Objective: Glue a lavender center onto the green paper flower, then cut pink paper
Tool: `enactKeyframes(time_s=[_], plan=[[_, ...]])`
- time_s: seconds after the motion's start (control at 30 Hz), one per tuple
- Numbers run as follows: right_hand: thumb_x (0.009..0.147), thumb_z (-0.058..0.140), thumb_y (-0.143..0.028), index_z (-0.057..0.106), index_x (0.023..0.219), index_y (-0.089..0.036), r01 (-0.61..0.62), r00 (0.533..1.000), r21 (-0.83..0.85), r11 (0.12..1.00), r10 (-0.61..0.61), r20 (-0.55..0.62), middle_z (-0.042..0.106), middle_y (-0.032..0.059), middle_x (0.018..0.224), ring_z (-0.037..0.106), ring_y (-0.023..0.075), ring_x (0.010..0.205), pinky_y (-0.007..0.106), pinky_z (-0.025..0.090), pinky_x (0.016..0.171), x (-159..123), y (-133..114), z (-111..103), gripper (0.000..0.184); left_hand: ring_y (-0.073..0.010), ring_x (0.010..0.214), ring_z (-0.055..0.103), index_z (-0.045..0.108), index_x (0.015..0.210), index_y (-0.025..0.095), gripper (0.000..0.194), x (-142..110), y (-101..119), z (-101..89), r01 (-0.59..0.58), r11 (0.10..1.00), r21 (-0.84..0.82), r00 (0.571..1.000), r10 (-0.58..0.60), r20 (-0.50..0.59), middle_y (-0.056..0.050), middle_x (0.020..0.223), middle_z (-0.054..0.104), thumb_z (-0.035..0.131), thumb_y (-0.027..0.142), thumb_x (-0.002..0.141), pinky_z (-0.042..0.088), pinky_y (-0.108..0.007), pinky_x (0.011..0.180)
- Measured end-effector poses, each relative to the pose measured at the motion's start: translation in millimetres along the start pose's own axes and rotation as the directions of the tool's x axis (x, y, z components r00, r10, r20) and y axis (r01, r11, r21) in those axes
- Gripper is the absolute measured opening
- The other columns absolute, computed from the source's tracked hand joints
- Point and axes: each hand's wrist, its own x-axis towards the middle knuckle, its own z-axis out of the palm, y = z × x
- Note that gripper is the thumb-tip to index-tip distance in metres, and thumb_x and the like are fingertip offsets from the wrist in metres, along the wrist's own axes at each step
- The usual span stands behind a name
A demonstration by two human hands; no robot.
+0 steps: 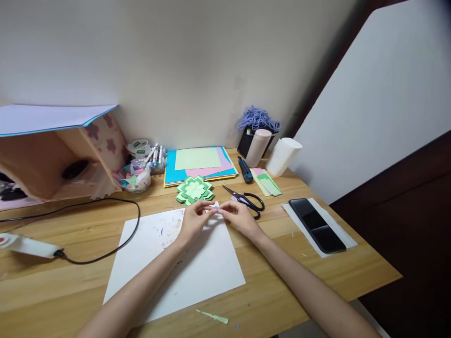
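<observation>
Over the upper right corner of a white paper sheet (204, 267), both my hands meet fingertip to fingertip. My left hand (197, 220) and my right hand (241, 218) pinch a small pale lilac piece of paper (217, 209) between thumbs and fingers. Most of that piece is hidden by the fingers, so its shape is unclear. Just behind my left hand lies a layered green paper flower (195, 190). Black-handled scissors (246, 199) rest beyond my right hand, blades pointing left, with a bit of lilac paper near them.
Coloured paper sheets (200, 159) are stacked by the wall. A blue utility knife (245, 170) and green paper strips (267, 182) lie to their right. A phone (317, 225) sits on tissue. At left are a cardboard box (59, 155), a tub of scraps (136, 178) and a corded white tool (30, 246).
</observation>
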Motion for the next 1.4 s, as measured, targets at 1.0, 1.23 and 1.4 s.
enactKeyframes(time_s=[1.0, 1.23, 1.4], plan=[[0.07, 0.066, -0.033, 0.066, 0.087, -0.019, 0.138, 0.982, -0.222, 0.965, -0.163, -0.099, 0.063, 0.0058, 0.088, 0.056, 0.0142, 0.07, 0.027, 0.047, 0.064, -4.8, -0.7, -15.0, 0.022, -0.0207, 0.085, 0.061, 0.064, 0.075, 0.016, 0.016, -13.4, -1.7, 3.9, -0.058, 0.996, -0.074, 0.991, 0.066, 0.114, -0.009, 0.099, 0.066, 0.063, 0.031, 0.073, 0.05, -0.033, 0.072], [0.076, 0.062, -0.03, 0.068, 0.072, -0.021, 0.259, 0.956, -0.263, 0.929, -0.286, -0.07, 0.063, 0.0044, 0.074, 0.057, 0.0174, 0.073, 0.032, 0.045, 0.071, -8.7, -8.5, -15.0, 0.012, -0.0214, 0.083, 0.062, 0.065, 0.076, 0.017, 0.017, -12.1, -3.7, 3.0, -0.045, 0.995, -0.093, 0.987, 0.059, 0.15, -0.008, 0.09, 0.068, 0.063, 0.033, 0.073, 0.05, -0.036, 0.074], [0.075, 0.061, -0.034, 0.065, 0.069, -0.019, 0.206, 0.978, -0.221, 0.953, -0.208, 0.018, 0.063, 0.0037, 0.073, 0.057, 0.0173, 0.073, 0.031, 0.044, 0.069, -6.4, -10.8, -18.9, 0.016, -0.0207, 0.078, 0.063, 0.065, 0.076, 0.015, 0.02, -12.0, -4.7, 2.7, -0.03, 0.995, -0.09, 0.99, 0.042, 0.135, -0.008, 0.081, 0.068, 0.065, 0.035, 0.071, 0.05, -0.033, 0.07]])
